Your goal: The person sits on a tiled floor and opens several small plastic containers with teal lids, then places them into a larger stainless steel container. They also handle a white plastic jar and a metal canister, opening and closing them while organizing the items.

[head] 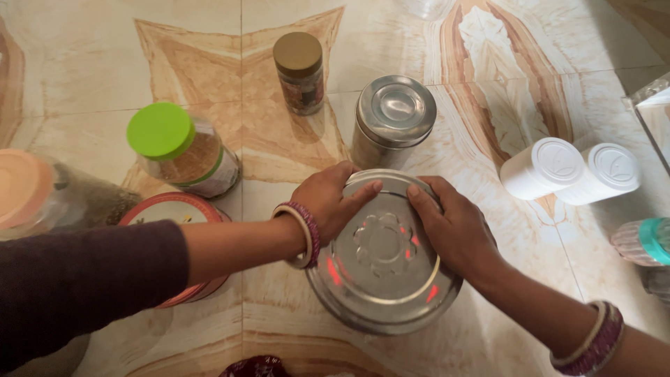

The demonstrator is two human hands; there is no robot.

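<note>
between left hand [326, 204] and right hand [453, 227] (both gripping) sits steel tin [382, 255].

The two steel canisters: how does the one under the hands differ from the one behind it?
The large steel canister is wider, with a flower embossed on its lid; the small steel canister has a plain stepped lid. The left hand and right hand grip the large one; the small one stands untouched. Both are shiny, round and lidded.

Both hands rest on the lid of a large steel container [384, 255] standing on the marbled floor [502, 91]: the left hand [326, 202] grips its far-left rim, the right hand [452, 227] its right side. Behind stand a smaller steel tin [394, 115], a brown-lidded jar [300, 73] and a green-lidded jar [183, 150]; two white bottles [572, 171] lie at right.
</note>
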